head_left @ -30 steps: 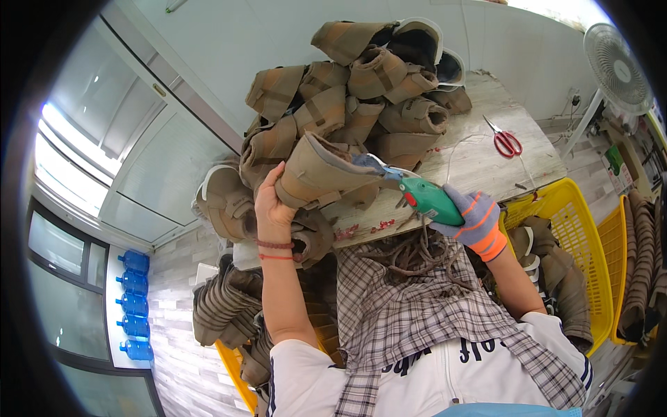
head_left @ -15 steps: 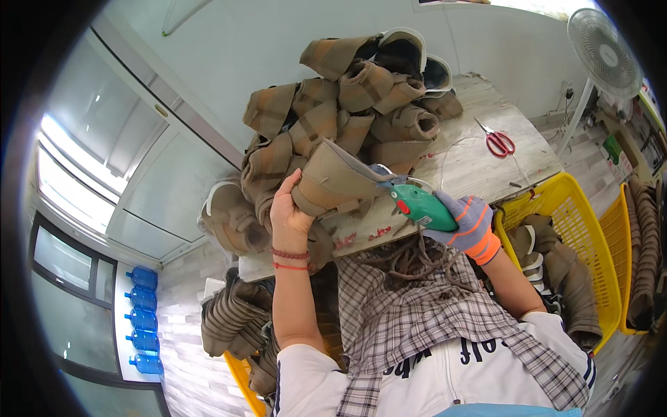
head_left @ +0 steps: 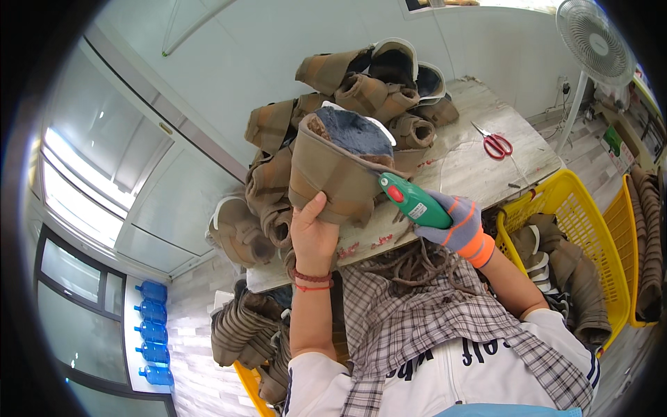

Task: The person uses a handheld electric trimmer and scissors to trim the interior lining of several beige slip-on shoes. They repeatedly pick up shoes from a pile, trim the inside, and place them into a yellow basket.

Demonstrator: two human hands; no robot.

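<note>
Left hand (head_left: 314, 236) is gripping a brown boot (head_left: 333, 174) firmly. Gloved right hand (head_left: 458, 226) is clasping a green tool (head_left: 415, 201), tip touching the boot above the counter (head_left: 472, 167).

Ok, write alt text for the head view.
A left hand holds a brown boot with dark fleece lining, while the gloved right hand points a green tool at it. More boots are piled on the table, near red scissors and yellow baskets.
</note>
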